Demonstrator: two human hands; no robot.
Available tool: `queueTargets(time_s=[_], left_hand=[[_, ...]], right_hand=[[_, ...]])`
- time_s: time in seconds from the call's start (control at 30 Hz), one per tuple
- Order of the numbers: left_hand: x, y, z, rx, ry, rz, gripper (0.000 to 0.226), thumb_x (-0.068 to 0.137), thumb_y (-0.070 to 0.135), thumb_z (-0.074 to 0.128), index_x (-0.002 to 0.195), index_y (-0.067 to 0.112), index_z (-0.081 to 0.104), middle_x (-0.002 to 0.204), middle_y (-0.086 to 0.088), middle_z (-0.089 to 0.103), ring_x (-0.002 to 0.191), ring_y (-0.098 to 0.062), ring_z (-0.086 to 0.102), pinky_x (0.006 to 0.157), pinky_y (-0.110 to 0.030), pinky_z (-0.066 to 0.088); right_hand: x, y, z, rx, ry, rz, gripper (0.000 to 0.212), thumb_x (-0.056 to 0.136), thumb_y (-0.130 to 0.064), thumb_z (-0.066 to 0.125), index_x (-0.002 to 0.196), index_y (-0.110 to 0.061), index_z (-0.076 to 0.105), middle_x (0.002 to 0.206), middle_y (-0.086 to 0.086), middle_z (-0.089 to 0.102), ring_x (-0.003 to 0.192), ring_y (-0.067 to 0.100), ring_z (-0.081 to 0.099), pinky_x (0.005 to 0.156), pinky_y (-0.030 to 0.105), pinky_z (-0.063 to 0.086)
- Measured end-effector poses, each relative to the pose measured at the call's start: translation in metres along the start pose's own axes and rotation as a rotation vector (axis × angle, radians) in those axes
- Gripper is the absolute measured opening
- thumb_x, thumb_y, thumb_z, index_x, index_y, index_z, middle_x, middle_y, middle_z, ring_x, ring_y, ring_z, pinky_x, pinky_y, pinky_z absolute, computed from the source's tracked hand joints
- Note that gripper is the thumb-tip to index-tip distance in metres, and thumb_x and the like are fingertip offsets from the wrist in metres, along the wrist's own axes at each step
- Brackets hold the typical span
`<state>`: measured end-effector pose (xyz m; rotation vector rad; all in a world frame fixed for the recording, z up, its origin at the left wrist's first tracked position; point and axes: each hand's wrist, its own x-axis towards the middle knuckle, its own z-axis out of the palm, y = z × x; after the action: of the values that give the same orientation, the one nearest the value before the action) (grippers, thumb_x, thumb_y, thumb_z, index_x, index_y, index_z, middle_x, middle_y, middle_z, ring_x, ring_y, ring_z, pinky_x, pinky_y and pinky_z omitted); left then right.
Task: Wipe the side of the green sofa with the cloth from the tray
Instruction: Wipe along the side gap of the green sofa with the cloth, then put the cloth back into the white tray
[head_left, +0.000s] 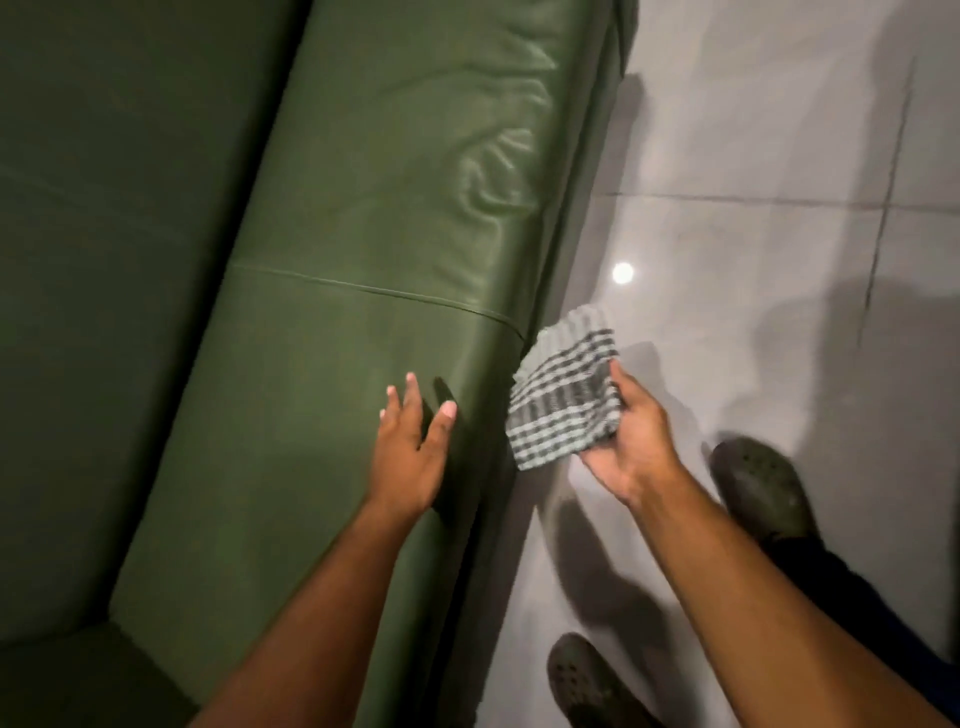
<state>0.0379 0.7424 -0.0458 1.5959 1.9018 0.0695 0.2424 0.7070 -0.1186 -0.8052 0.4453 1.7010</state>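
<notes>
The green leather sofa fills the left and middle of the head view, its padded arm running from top to bottom. Its outer side drops steeply to the floor along the right edge. My right hand holds a folded grey-and-white checked cloth in the air just right of the sofa's side, close to it but apart. My left hand rests flat on top of the sofa arm with its fingers spread and nothing in it. No tray is in view.
Glossy light grey floor tiles lie to the right of the sofa, with a bright lamp reflection. My two feet in dark perforated clogs stand on the tiles next to the sofa.
</notes>
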Motion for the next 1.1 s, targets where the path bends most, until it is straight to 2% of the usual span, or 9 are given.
queueTargets(time_s=[0.17, 0.23, 0.33, 0.43, 0.6, 0.73, 0.87, 1.0, 1.1], left_hand=[[-0.092, 0.005, -0.07, -0.199, 0.134, -0.26, 0.071, 0.1, 0.047, 0.046, 0.158, 0.023, 0.015, 0.168, -0.006, 0.009, 0.156, -0.016, 0.004, 0.123, -0.03, 0.006], [-0.134, 0.005, -0.1, -0.242, 0.194, -0.365, 0.073, 0.098, 0.052, 0.047, 0.158, 0.026, 0.015, 0.168, -0.005, 0.01, 0.156, -0.017, 0.004, 0.124, -0.033, 0.008], [-0.207, 0.005, -0.15, -0.373, 0.341, -0.54, 0.076, 0.096, 0.056, 0.048, 0.158, 0.029, 0.015, 0.169, -0.004, 0.009, 0.156, -0.017, 0.002, 0.126, -0.036, 0.008], [-0.277, 0.005, -0.187, -0.449, 0.53, -0.674, 0.077, 0.095, 0.057, 0.05, 0.158, 0.028, 0.015, 0.168, -0.006, 0.01, 0.156, -0.019, 0.006, 0.126, -0.036, 0.011], [-0.407, -0.003, -0.209, -0.581, 0.842, -0.897, 0.077, 0.096, 0.052, 0.053, 0.158, 0.026, 0.017, 0.168, -0.01, 0.011, 0.156, -0.023, 0.008, 0.126, -0.037, 0.012], [-0.523, -0.013, -0.192, -0.662, 1.054, -1.121, 0.077, 0.095, 0.055, 0.05, 0.158, 0.027, 0.016, 0.168, -0.008, 0.008, 0.156, -0.026, 0.006, 0.126, -0.039, 0.011], [-0.636, -0.021, -0.144, -0.669, 1.217, -1.373, 0.077, 0.095, 0.06, 0.044, 0.158, 0.029, 0.014, 0.169, -0.006, 0.005, 0.156, -0.029, 0.004, 0.125, -0.045, 0.014], [-0.717, -0.034, -0.087, -0.645, 1.238, -1.591, 0.078, 0.095, 0.065, 0.04, 0.158, 0.029, 0.011, 0.169, -0.006, 0.004, 0.156, -0.03, 0.002, 0.124, -0.049, 0.014], [-0.753, -0.05, -0.05, -0.635, 1.201, -1.698, 0.085, 0.091, 0.074, 0.036, 0.158, 0.028, 0.014, 0.169, -0.008, 0.008, 0.156, -0.031, 0.005, 0.125, -0.05, 0.017]], right_hand=[[-0.091, -0.066, 0.086, -0.26, -0.051, -0.025, 0.086, 0.06, -0.043, 0.071, 0.137, -0.008, 0.051, 0.136, 0.019, 0.06, 0.123, 0.035, 0.058, 0.092, 0.054, 0.055], [-0.119, -0.079, 0.13, -0.358, -0.114, 0.018, 0.074, 0.074, -0.042, 0.067, 0.138, -0.01, 0.05, 0.139, 0.017, 0.057, 0.124, 0.034, 0.058, 0.092, 0.057, 0.052], [-0.159, -0.07, 0.21, -0.542, -0.233, 0.181, 0.048, 0.098, -0.042, 0.039, 0.135, -0.015, 0.054, 0.139, 0.011, 0.059, 0.126, 0.03, 0.057, 0.1, 0.056, 0.044], [-0.206, -0.032, 0.29, -0.727, -0.395, 0.351, 0.045, 0.098, -0.042, 0.039, 0.125, -0.016, 0.063, 0.131, 0.01, 0.066, 0.118, 0.026, 0.064, 0.095, 0.053, 0.049], [-0.306, 0.077, 0.366, -0.995, -0.672, 0.617, 0.049, 0.088, -0.043, 0.05, 0.127, -0.015, 0.062, 0.132, 0.009, 0.065, 0.12, 0.027, 0.063, 0.098, 0.053, 0.05], [-0.401, 0.173, 0.357, -1.115, -0.834, 0.953, 0.04, 0.094, -0.04, 0.044, 0.112, -0.017, 0.071, 0.121, 0.007, 0.072, 0.106, 0.022, 0.07, 0.08, 0.043, 0.062], [-0.494, 0.26, 0.307, -1.263, -0.965, 1.168, 0.044, 0.094, -0.041, 0.044, 0.121, -0.014, 0.066, 0.125, 0.01, 0.069, 0.112, 0.026, 0.067, 0.091, 0.05, 0.055], [-0.563, 0.321, 0.245, -1.4, -1.066, 1.308, 0.046, 0.1, -0.039, 0.038, 0.132, -0.012, 0.057, 0.133, 0.014, 0.064, 0.122, 0.033, 0.06, 0.104, 0.054, 0.046], [-0.595, 0.36, 0.2, -1.5, -1.069, 1.357, 0.043, 0.1, -0.038, 0.04, 0.123, -0.013, 0.065, 0.125, 0.014, 0.069, 0.116, 0.032, 0.065, 0.101, 0.051, 0.046]])
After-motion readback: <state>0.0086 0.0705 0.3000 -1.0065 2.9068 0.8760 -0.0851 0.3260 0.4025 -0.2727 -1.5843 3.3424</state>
